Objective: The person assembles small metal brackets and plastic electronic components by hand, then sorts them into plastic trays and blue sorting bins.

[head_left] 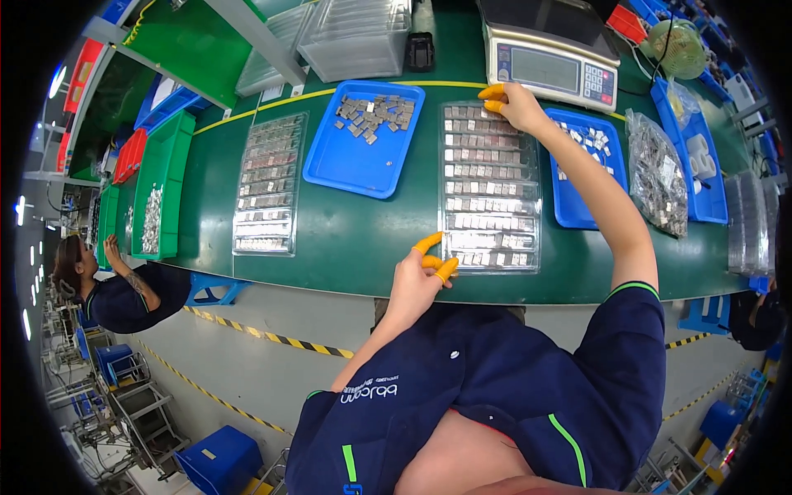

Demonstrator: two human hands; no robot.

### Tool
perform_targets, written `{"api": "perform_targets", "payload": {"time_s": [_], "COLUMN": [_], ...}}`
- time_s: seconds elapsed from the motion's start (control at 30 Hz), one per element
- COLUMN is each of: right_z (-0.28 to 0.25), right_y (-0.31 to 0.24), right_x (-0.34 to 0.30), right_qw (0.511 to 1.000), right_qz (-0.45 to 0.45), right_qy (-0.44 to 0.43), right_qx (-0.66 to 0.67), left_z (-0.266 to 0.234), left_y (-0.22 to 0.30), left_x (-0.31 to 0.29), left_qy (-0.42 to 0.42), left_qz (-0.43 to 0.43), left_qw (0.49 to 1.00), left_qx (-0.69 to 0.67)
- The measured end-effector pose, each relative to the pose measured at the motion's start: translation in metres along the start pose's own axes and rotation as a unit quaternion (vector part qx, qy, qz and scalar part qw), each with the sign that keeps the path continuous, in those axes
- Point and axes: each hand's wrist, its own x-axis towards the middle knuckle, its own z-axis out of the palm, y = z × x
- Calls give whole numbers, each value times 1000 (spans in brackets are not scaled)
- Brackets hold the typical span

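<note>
In front of me lies a clear plastic tray with rows of small silvery metal parts. My left hand, in yellow finger cots, is closed on its near left corner. Bent over the far edge, my right hand has two yellow-tipped fingers close together at the rim; whether a small part is between them is hidden. Left of the tray stands a blue tray with loose grey metal parts gathered at its far end. Another blue tray, holding white and silvery pieces, lies under my right forearm.
A second filled clear tray lies farther left, beside a green bin of small parts. At the back stand a digital scale and stacked clear trays. A bag of parts lies at right. A co-worker sits at far left.
</note>
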Motion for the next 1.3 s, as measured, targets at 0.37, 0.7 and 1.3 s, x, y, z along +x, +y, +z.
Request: {"api": "perform_targets", "payload": {"time_s": [0.37,0.7,1.3], "right_z": [27,30,55], "right_y": [11,20,-38], "right_x": [-3,-14,-144], "right_qw": [988,994,979], "right_qz": [-92,-21,-13], "right_qy": [124,104,157], "right_qx": [-22,-31,-129], "left_z": [-2,-2,-50], "left_y": [4,5,-76], "left_x": [-3,-3,-60], "left_qy": [42,69,193], "left_qz": [-44,-47,-128], "left_qw": [995,959,968], "left_qx": [75,270,96]}}
